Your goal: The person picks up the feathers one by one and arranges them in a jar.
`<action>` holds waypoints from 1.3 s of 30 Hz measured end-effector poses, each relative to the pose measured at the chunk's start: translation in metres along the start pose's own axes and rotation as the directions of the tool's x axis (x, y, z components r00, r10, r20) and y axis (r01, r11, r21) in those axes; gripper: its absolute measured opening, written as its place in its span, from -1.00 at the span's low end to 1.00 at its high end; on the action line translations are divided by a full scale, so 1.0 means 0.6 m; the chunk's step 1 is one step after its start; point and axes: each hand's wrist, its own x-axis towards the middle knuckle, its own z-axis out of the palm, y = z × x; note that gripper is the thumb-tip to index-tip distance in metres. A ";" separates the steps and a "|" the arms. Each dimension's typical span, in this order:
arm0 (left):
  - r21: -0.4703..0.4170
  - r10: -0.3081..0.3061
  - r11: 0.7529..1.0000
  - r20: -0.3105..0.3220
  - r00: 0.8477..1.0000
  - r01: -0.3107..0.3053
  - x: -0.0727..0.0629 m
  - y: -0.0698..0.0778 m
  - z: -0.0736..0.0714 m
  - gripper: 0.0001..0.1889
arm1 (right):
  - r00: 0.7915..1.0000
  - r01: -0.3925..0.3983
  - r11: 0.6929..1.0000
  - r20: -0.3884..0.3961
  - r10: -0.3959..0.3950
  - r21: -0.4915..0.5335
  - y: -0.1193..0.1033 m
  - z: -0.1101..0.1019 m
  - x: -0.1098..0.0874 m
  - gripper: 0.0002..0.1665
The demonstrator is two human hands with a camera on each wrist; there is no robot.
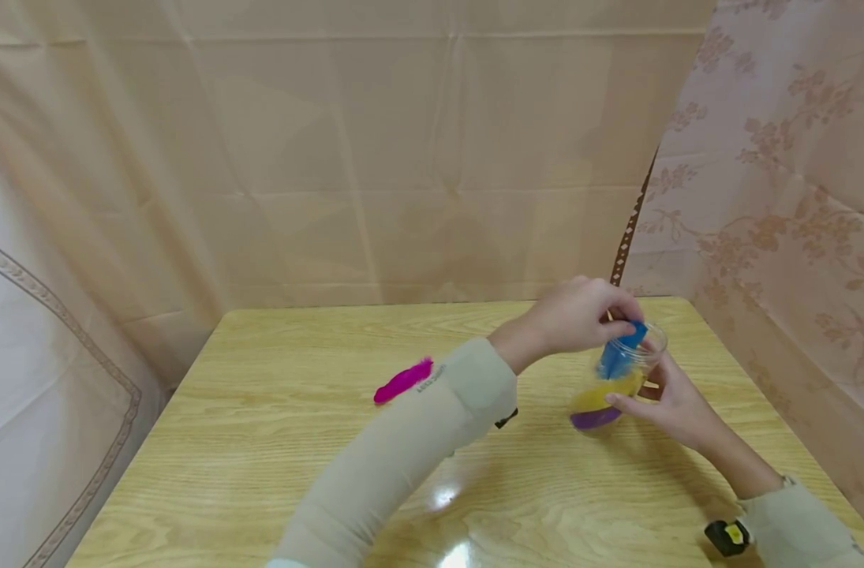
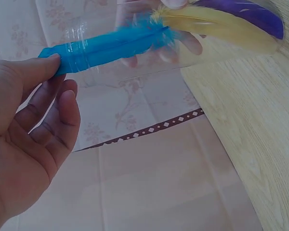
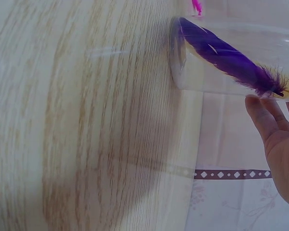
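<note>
My left hand (image 1: 570, 317) pinches the end of a blue feather (image 2: 108, 49) between thumb and fingers. The rest of that feather reaches down through the mouth of a clear plastic jar (image 1: 663, 345). Around the jar's side curls my right hand (image 1: 680, 406), thumb toward me and fingers behind. A yellow feather (image 2: 221, 28) and a purple feather (image 3: 224, 55) lie inside, the purple one lower in the head view. The jar leans, its mouth up and to the right; whether its base touches the table cannot be told.
A magenta feather (image 1: 403, 381) lies on the wooden table (image 1: 261, 442), left of the jar and beside my left sleeve. Beige cloth (image 1: 403, 158) hangs behind the table, and a flowered curtain (image 1: 794, 197) borders its right side.
</note>
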 end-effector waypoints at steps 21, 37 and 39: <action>0.004 -0.067 0.998 0.052 0.996 0.067 0.014 0.001 0.010 -0.78 | 1.000 0.004 1.000 0.005 -0.004 -0.020 0.002 -0.003 0.000 0.13; -0.061 -0.087 0.994 0.013 0.996 0.088 0.008 0.000 0.013 -0.78 | 0.999 0.033 0.999 -0.004 -0.033 -0.011 0.000 -0.002 0.000 0.12; -0.063 -0.089 0.994 0.010 0.996 0.089 0.007 -0.001 0.013 -0.78 | 0.999 0.032 0.999 0.000 -0.032 -0.022 0.001 -0.002 -0.001 0.15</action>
